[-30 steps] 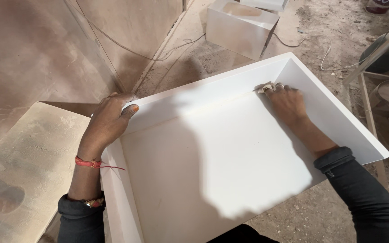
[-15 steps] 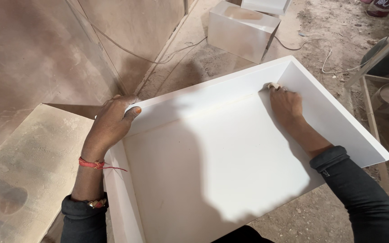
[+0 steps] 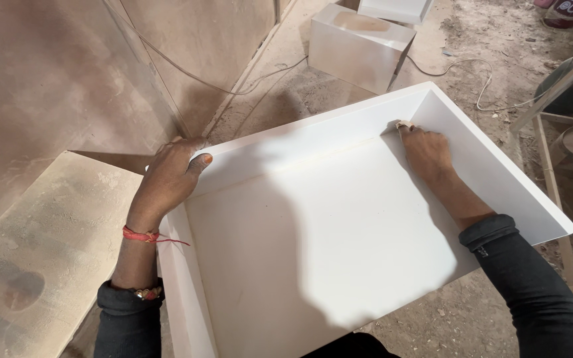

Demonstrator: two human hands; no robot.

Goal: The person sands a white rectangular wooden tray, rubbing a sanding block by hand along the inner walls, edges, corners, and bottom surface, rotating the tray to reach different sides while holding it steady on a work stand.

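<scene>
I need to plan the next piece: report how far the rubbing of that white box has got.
Done: the shallow white rectangular box looks evenly white inside. In hand: the right hand presses a small pad into the far inner corner; the left hand has its grip on the near-left corner. Left: cannot tell which walls remain unrubbed.

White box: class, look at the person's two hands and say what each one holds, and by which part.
The left hand grips the white box by its far left corner rim. The right hand presses a small pad, barely visible, into the far inside corner.

Drawer's (image 3: 313, 232) near end (cut off) — unseen.
</scene>
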